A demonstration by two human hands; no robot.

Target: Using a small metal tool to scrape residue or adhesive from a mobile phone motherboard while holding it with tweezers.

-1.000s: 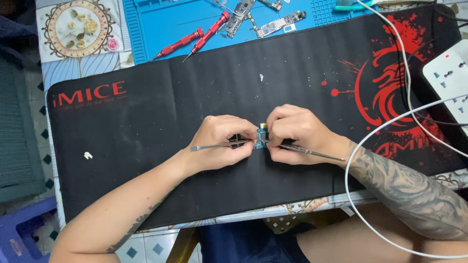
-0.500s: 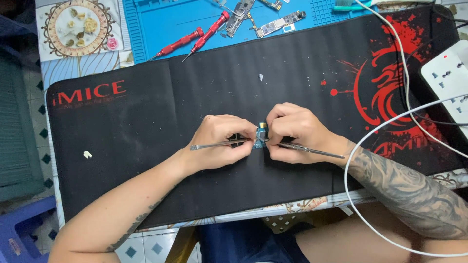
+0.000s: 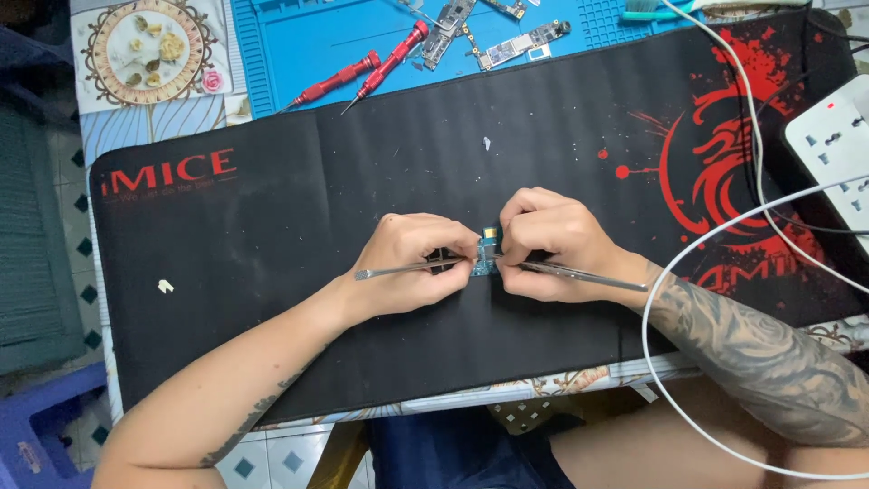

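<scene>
My left hand (image 3: 412, 263) grips a thin metal pry tool (image 3: 389, 270) whose handle sticks out to the left. My right hand (image 3: 552, 243) grips metal tweezers (image 3: 588, 275) that trail off to the right over my wrist. Both tips meet at a small blue circuit board (image 3: 486, 256) pinched between the two hands on the black desk mat (image 3: 272, 272). Most of the board is hidden by my fingers.
Two red screwdrivers (image 3: 362, 77) and several loose circuit boards (image 3: 507, 41) lie on a blue work mat (image 3: 299, 45) at the back. A white power strip (image 3: 837, 145) sits at the right, with a white cable (image 3: 688, 272) looping over the mat. A small white scrap (image 3: 165, 286) lies left.
</scene>
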